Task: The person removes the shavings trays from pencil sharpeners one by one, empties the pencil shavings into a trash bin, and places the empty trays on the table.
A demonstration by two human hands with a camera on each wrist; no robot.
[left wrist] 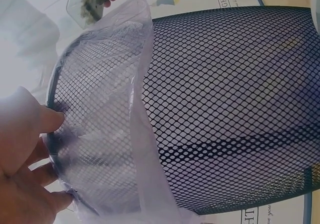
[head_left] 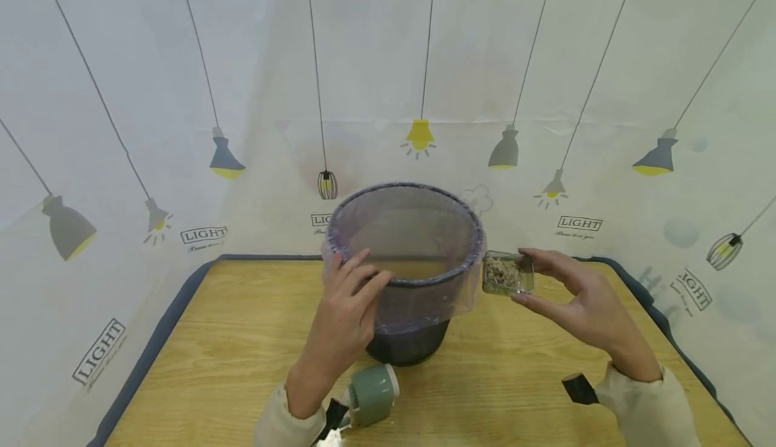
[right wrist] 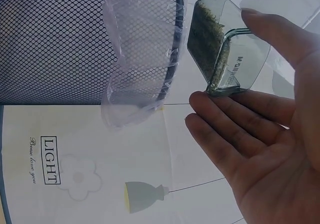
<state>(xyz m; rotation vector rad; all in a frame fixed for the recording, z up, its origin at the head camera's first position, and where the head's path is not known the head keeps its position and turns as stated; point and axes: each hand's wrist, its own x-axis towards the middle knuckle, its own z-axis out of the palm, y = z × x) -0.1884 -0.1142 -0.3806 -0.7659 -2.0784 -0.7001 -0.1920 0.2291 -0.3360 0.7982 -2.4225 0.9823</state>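
Note:
A black mesh wastebasket [head_left: 418,342] stands on the table, its rim covered by a thin lilac plastic bag [left wrist: 100,114] folded down outside. My left hand [head_left: 345,312] holds the near left part of that rim, fingers bent over the edge onto the bag. Right of the basket, my right hand [head_left: 578,295] pinches a small clear square container [head_left: 508,275] between thumb and fingers. Dry greenish-brown bits [right wrist: 207,39] are piled inside it, toward one wall. The container is tilted on its side at about rim height, close beside the bag.
A green device [head_left: 372,394] with a white end lies on the wooden table [head_left: 509,393], near my left wrist. Black wrist mounts show at both sleeves. Behind the table's dark edge [head_left: 236,256] hangs a pale sheet [head_left: 376,50] printed with lamps.

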